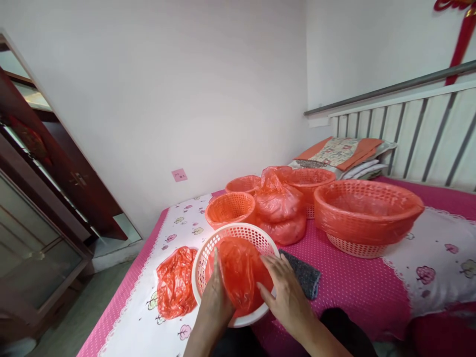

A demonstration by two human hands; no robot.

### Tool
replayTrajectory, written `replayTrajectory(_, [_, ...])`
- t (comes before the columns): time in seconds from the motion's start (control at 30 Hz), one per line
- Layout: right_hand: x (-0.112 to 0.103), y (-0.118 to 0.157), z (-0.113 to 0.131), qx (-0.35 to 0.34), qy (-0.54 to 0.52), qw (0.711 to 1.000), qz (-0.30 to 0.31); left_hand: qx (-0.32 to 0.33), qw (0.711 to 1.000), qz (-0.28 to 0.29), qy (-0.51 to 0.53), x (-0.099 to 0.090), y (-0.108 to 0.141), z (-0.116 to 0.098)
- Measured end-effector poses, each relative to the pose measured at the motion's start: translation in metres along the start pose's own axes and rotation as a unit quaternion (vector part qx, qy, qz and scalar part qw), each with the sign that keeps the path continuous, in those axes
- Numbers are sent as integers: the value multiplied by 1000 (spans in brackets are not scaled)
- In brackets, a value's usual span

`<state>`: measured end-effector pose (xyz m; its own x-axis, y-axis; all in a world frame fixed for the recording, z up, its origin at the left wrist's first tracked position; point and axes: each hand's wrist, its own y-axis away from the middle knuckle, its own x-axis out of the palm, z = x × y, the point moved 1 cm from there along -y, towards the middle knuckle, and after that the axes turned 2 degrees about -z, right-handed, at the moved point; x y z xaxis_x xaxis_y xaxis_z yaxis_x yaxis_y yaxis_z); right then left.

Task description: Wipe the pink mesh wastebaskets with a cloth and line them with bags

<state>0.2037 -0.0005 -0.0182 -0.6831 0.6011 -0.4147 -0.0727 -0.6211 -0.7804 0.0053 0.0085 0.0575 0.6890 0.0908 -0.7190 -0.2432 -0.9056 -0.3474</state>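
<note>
A white perforated basket (238, 229) stands at the near edge of the bed, tilted towards me. Inside it lies a thin red plastic bag (241, 270), bunched and partly opened out. My left hand (216, 292) is at the left side of the bag, its fingers upright and against the plastic; what they grip cannot be made out. My right hand (284, 292) reaches over the basket's right rim, fingers apart, the tips at the bag's right edge. Another crumpled red bag (176, 282) rests on the sheet just left of the basket.
Behind stand red-covered baskets (230, 208), a knotted full red bag (280, 208) and, to the right, a large bag-covered basket (368, 213). A dark grey cloth (303, 272) lies right of the white basket. Folded bedding (340, 152) is stacked near the radiator (409, 134).
</note>
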Motion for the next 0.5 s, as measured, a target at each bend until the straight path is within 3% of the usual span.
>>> replayTrajectory(0.07, [1, -2, 0, 2, -9, 999, 31, -27, 999, 21, 31, 13, -4, 2])
replayTrajectory(0.17, [-2, -11, 3, 11, -38, 996, 77, -6, 994, 67, 84, 24, -6, 3])
replayTrajectory(0.27, [-8, -23, 16, 28, -96, 987, 124, -5, 988, 112, 110, 26, -5, -1])
replayTrajectory(0.37, [-13, -31, 38, 45, -171, 970, 167, -53, 982, 139, 120, 25, -2, 1])
replayTrajectory(0.5, [-14, -28, 54, 43, -234, 957, 168, -82, 971, 138, 176, 26, 1, 11])
